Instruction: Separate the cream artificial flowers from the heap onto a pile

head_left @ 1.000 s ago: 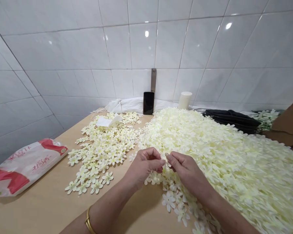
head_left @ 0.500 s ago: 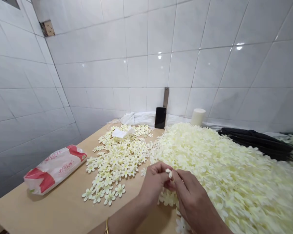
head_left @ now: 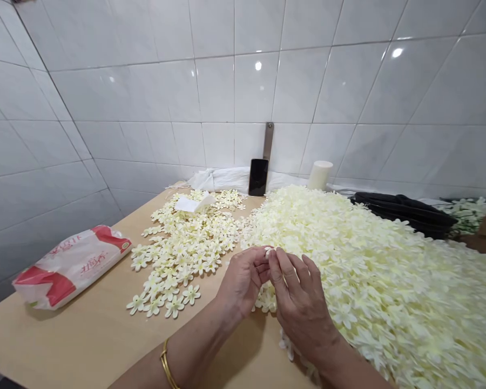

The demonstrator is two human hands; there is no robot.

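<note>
My left hand (head_left: 243, 278) and my right hand (head_left: 302, 302) meet at the fingertips over the near edge of the large flower heap. Pinched between them is a small white flower (head_left: 268, 250), mostly covered by the fingers. A big heap of pale yellow-white artificial flowers (head_left: 372, 275) spreads to the right of my hands. More flowers with yellowish centres lie in a looser group (head_left: 194, 237) to the left. Several white blossoms hang or lie beneath my right wrist, partly hidden by it.
A red and white tissue pack (head_left: 76, 265) rests on the brown table (head_left: 81, 346) at left. A folded white tissue (head_left: 194, 203) tops the smaller group. Against the tiled wall stand a phone (head_left: 258, 177) and a white cylinder (head_left: 320, 175). A black bag (head_left: 403, 213) lies behind the heap.
The view has tilted down and shifted slightly right. My right hand's fingers have lifted to the tip of my left fingers, and less of the white flower shows between them.
</note>
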